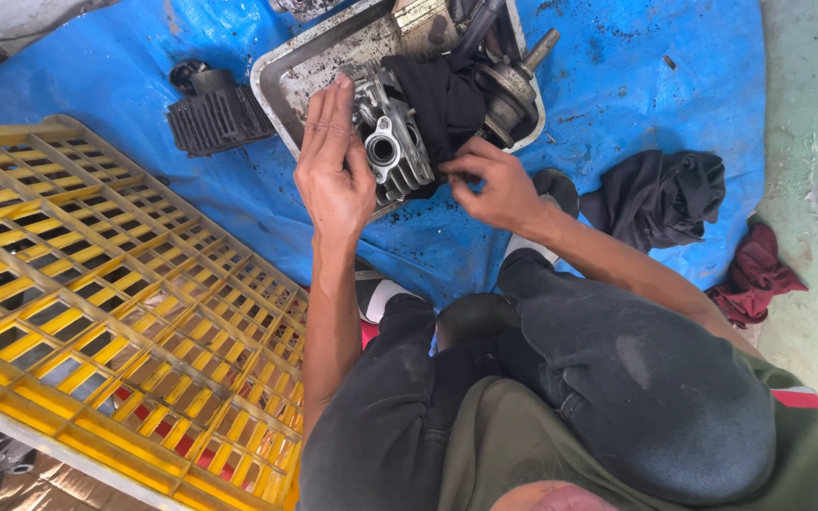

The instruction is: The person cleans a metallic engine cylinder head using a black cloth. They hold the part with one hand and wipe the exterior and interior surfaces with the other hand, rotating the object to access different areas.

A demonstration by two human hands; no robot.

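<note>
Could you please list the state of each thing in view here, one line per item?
left hand: flat, fingers straight, pressed against the engine part.
right hand: fingers pinched at the black cloth.
engine part: grey, finned, propped on the tray edge.
black cloth: draped over the engine part.
metal tray: dirty, holding parts.
yellow crate: lying flat.
dark rag: crumpled on the blue tarp.
red rag: crumpled.

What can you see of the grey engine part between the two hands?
The engine part is a cast, finned piece of dull grey metal with a round bore facing the camera. It looks grimy and rests tilted on the rim of the metal tray. The left hand lies flat against its left side; the right hand pinches the black cloth draped over its right side.
</note>
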